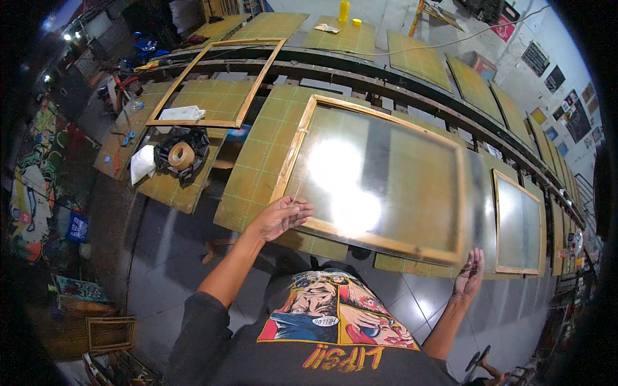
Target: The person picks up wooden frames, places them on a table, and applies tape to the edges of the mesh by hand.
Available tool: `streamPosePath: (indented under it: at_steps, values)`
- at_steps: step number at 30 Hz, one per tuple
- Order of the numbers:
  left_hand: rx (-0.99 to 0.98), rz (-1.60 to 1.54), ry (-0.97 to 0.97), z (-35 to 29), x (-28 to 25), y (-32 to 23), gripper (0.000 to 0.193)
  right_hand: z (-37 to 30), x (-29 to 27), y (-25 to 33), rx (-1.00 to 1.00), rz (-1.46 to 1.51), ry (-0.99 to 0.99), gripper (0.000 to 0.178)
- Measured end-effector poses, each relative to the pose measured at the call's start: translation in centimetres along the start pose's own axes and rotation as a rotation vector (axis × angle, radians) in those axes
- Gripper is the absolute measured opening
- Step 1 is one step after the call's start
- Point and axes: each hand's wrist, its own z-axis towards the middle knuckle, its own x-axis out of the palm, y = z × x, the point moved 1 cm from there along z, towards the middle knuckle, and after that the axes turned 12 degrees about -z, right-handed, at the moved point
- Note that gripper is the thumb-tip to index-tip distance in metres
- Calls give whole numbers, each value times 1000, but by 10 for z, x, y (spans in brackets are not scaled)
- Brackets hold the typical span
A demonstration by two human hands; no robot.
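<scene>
A large wooden frame [297,152] lies on the green-gridded boards in front of me. Over it spreads a clear, glossy sheet [480,206] that reflects bright light and reaches past the frame's right side; whether it is glass or plastic I cannot tell. My left hand [282,217] is closed on the sheet's near left corner, beside the frame's lower left corner. At the near right corner my right hand [470,273] grips the sheet's edge with its fingers pointing up, slightly blurred.
A smaller wooden frame with a clear pane [519,225] lies to the right. At the back left rests a bare wooden frame [243,116]. Near it are a roll of brown tape [181,155] on black plastic, a white packet [143,165] and blue-handled scissors [127,137]. A yellow bottle [344,11] stands far back.
</scene>
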Motion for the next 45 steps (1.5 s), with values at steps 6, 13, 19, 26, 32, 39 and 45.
streamPosePath:
  at_steps: [6,13,19,26,32,39,45]
  values:
    - [-68,-36,22,19,-27,-2,20,-20,10,-3,-10,-28,-80,48]
    - [-38,23,-51,2,-51,-43,18,-34,47,-50,16,27,-58,44]
    - [-31,42,-64,-3,-57,-63,19,-37,65,-69,39,16,-111,41]
    - [-23,58,-82,-4,-68,-82,20,-36,85,-78,47,57,-66,41]
    - [-14,53,-102,0,-70,-93,19,-38,105,-76,70,14,-146,41]
    - [-10,65,-145,-5,-70,-100,18,-38,118,-71,82,32,-132,36]
    - [-19,62,-170,-3,-59,-97,18,-31,117,-68,105,38,-153,38]
